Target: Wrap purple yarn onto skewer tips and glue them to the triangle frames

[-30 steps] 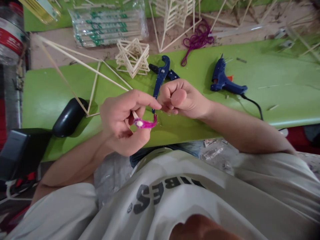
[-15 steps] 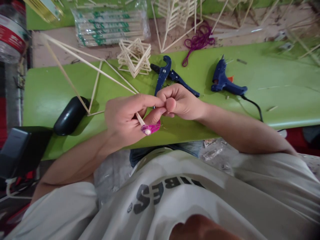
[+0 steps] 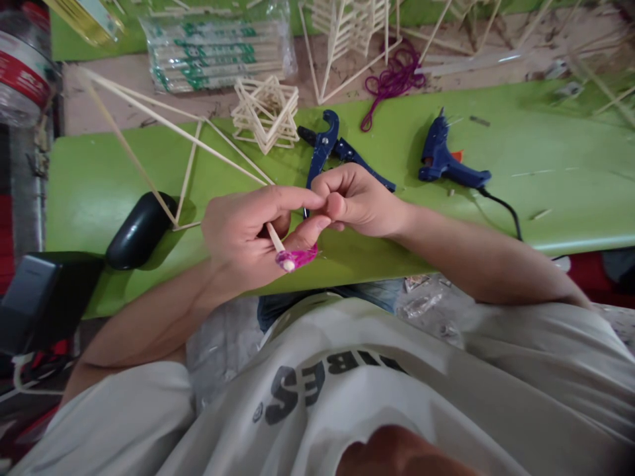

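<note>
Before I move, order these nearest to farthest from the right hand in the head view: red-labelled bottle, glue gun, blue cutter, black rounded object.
1. Blue cutter, just beyond the right hand
2. Glue gun, to its right
3. Black rounded object, beyond the left hand
4. Red-labelled bottle, far left

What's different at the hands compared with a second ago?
The left hand's thumb has moved up to its index finger, at the right hand's fingertips; anything pinched there is hidden. The stick, purple yarn around its end, shifted toward the body, still held. Glue gun and blue cutter stayed put.
</note>
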`<action>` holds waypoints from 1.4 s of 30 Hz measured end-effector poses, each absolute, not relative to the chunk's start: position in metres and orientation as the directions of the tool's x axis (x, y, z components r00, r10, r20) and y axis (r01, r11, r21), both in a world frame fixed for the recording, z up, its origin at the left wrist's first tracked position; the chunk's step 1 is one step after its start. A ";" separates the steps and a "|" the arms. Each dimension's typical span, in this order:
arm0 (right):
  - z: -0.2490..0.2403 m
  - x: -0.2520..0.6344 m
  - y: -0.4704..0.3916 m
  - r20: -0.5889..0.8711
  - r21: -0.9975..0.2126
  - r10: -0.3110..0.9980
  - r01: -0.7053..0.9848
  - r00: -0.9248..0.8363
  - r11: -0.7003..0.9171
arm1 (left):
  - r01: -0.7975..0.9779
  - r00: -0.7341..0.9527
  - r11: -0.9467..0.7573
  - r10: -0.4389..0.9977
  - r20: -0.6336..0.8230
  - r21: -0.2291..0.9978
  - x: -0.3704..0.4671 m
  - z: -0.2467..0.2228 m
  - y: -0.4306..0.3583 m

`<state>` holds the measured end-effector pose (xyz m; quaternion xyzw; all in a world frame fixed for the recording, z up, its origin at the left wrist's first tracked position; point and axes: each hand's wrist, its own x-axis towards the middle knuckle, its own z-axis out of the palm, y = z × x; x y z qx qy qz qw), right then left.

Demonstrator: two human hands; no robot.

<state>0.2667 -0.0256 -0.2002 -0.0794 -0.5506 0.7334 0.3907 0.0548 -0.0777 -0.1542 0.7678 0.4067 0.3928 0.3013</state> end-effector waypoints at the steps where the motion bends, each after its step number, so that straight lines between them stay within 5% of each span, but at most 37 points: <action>1: -0.200 0.266 -0.026 0.308 -0.873 0.662 -0.479 -0.683 -0.089 | 0.402 0.334 -0.491 0.864 0.376 0.772 0.056 -0.152 -0.078; 14: -0.190 0.279 -0.021 0.261 -0.946 0.704 -0.320 -0.661 0.050 | 0.453 0.319 -0.521 0.852 0.414 0.723 0.055 -0.146 -0.081; 19: -0.182 0.286 -0.026 0.308 -0.943 0.842 -0.258 -0.443 0.209 | 0.606 0.312 -0.480 0.877 0.365 0.635 0.055 -0.155 -0.066; 23: -0.172 0.290 -0.039 0.512 -0.849 0.779 -0.071 -0.362 0.524 | 0.746 0.292 -0.424 0.901 0.319 0.513 0.055 -0.161 -0.058; 28: -0.170 0.293 -0.044 0.687 -0.574 0.615 0.228 -0.388 0.786 | 0.808 0.306 -0.381 0.923 0.232 0.450 0.057 -0.162 -0.060; 31: -0.172 0.293 -0.041 0.742 -0.471 0.534 0.253 -0.404 0.845 | 0.780 0.325 -0.399 0.916 0.234 0.482 0.058 -0.159 -0.065; 36: -0.166 0.293 -0.042 0.742 -0.460 0.531 0.266 -0.409 0.847 | 0.550 0.376 -0.485 0.871 0.317 0.680 0.059 -0.154 -0.076; 42: -0.173 0.289 -0.043 0.688 -0.651 0.635 0.087 -0.352 0.754 | 0.437 0.235 -0.527 0.849 0.473 0.729 0.061 -0.153 -0.076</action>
